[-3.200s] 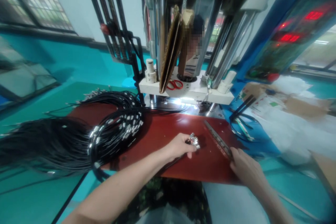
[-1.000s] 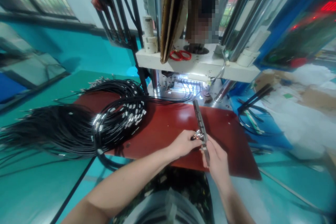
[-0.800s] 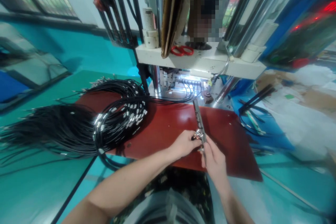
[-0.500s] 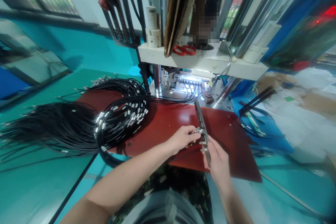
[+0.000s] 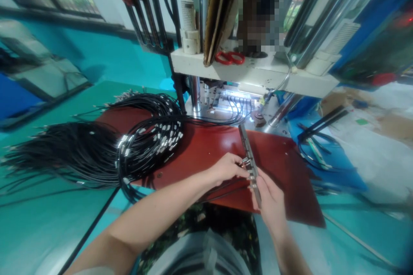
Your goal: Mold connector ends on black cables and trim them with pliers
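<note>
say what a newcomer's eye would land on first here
Probably the heap of black cables with silvery bits, at left, partly on the reddish-brown board. Next, the long grey metal bar in the right hand. Red looped scissor handles stand out on the white machine plate above.

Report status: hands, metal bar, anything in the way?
Left hand holding metal connectors at metal bar. Right hand gripping the bar's near end. Black cable coil left, not between hands.
</note>
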A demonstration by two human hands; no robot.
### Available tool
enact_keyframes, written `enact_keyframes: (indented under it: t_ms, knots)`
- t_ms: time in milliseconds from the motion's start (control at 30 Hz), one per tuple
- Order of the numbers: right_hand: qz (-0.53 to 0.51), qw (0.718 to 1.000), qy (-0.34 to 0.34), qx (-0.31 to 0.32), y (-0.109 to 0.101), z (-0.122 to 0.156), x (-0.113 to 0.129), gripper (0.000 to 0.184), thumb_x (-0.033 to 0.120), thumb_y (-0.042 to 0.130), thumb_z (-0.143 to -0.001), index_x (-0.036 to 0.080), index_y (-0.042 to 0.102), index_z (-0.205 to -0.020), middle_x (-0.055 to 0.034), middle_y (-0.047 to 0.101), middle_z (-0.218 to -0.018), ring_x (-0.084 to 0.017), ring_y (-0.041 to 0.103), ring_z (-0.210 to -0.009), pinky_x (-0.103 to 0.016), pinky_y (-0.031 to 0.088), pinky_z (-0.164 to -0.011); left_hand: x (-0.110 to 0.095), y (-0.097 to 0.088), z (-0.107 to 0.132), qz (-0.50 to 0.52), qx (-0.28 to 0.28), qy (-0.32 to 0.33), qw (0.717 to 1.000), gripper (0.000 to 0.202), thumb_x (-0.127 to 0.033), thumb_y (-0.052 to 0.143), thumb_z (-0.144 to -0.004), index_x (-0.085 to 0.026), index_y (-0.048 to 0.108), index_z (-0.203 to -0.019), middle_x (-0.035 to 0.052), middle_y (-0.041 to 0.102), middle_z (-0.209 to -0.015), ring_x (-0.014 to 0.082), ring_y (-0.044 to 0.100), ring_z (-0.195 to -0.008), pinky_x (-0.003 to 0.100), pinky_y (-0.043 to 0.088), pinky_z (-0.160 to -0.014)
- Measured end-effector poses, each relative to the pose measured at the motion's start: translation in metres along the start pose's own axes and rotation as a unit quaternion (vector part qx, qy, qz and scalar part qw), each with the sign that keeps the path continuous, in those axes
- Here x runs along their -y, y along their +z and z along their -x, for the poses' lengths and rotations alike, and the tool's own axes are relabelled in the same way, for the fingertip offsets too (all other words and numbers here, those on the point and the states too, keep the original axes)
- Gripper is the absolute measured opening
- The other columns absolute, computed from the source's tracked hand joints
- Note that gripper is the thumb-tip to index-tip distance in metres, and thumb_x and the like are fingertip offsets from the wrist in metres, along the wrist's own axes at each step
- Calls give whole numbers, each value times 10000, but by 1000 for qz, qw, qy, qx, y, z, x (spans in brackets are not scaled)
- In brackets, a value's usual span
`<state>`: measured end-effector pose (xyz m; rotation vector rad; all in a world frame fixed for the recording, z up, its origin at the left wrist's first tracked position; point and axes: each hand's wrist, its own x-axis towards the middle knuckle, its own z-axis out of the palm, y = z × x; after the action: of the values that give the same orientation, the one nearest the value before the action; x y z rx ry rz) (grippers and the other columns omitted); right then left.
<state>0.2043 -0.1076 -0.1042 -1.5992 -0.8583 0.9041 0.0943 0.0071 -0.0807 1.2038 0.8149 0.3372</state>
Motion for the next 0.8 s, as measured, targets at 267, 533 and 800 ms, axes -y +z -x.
enact_keyframes:
  t_ms: [267,533,800]
  knots:
    - [88,995,-49,4,6,2,-2,526,433,434,-835,107,475,-1246,79,422,-385,-77,398,-340,-193,379,-385,2,-8,0,22,4,-21,1000,126,-180,676,-504,-138,560,-532,-58,446,-400,51,345,-384,188,178,-380]
    - [55,998,5,5,3,1,9,498,459,452,-816,133,533,-1184,64,440,-383,-86,383,-326,-196,321,-327,2,-5,1,37,7,-32,999,149,-196,671,-510,-144,532,-522,-55,449,-400,49,326,-366,194,163,-379]
    - [99,995,-21,13,6,-1,3,541,462,463,-805,116,514,-1218,71,424,-372,-83,389,-332,-201,360,-369,13,-3,1,18,-39,72,996,121,-169,676,-514,-123,575,-564,-46,533,-528,84,463,-531,218,363,-568]
